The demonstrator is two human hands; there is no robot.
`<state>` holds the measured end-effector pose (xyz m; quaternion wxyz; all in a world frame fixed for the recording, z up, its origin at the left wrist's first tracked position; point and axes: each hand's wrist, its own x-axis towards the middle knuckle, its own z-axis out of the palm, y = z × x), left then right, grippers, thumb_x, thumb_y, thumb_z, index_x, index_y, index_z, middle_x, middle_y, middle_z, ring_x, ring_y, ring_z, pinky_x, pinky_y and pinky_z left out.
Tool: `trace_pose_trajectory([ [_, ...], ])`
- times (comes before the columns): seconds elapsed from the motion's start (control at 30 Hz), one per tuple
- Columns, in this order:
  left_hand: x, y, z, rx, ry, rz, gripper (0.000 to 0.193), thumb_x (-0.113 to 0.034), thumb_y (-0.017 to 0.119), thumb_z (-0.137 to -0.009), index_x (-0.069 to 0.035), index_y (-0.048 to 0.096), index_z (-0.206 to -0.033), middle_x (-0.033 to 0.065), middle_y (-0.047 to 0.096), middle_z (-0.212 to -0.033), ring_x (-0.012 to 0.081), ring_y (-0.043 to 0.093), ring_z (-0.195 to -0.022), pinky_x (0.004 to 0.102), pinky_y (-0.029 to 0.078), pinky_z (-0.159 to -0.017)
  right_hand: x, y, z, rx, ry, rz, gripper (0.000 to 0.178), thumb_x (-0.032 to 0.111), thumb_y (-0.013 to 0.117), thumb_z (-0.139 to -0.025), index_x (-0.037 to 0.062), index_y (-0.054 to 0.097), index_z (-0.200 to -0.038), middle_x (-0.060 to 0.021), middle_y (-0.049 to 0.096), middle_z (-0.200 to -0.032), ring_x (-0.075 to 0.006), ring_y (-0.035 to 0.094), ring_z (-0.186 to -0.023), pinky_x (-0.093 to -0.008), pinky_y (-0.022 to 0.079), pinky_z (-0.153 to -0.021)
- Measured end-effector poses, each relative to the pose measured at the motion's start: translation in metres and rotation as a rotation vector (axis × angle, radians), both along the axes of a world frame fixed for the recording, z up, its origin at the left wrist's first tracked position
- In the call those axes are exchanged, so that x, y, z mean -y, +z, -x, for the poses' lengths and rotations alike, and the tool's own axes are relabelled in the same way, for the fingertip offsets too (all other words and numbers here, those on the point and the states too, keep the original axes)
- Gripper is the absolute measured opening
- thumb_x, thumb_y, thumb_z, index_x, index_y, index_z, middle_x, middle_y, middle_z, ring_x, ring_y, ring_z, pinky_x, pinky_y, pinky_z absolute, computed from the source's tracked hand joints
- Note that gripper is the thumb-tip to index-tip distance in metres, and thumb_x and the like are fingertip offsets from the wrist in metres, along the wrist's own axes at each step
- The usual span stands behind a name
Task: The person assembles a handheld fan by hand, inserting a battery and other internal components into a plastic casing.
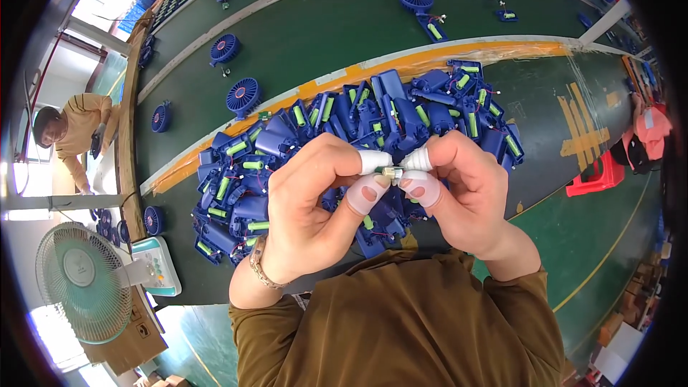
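My left hand (315, 204) and my right hand (466, 190) meet in the middle of the view, both with white rubber finger cots on thumb and forefinger. Between the fingertips they pinch a small silvery metal part (391, 172). A blue plastic piece with red wires (376, 233) shows just under my hands; whether either hand holds it I cannot tell. Behind the hands lies a big heap of blue plastic handle shells with green batteries (344, 129) on the dark green table (545, 136).
Beyond an orange-taped edge (401, 64), a green conveyor belt (322, 29) carries round blue fan heads (244, 95). A person in a yellow top (75, 132) works at the far left. A teal desk fan (82, 279) stands at lower left, a red stool (598, 175) at right.
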<state>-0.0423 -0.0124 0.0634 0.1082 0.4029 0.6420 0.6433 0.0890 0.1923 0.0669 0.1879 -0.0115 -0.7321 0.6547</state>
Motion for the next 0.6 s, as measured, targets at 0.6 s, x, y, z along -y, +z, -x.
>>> trace_pose_trajectory([
  [0.6,-0.013,-0.007,0.006,-0.377,0.218,0.073,0.037,0.013,0.092,-0.097,-0.001,0.089,-0.131,0.0135,0.079,-0.113,0.0249,0.081,-0.09,0.0356,0.066,-0.077,0.0,-0.016,0.015,0.056,0.137,0.574,0.012,0.002,0.08,-0.119,-0.0016,0.072,-0.127,-0.0046,0.081,-0.123,-0.0044,0.075,-0.107,-0.0241,0.061,-0.092],
])
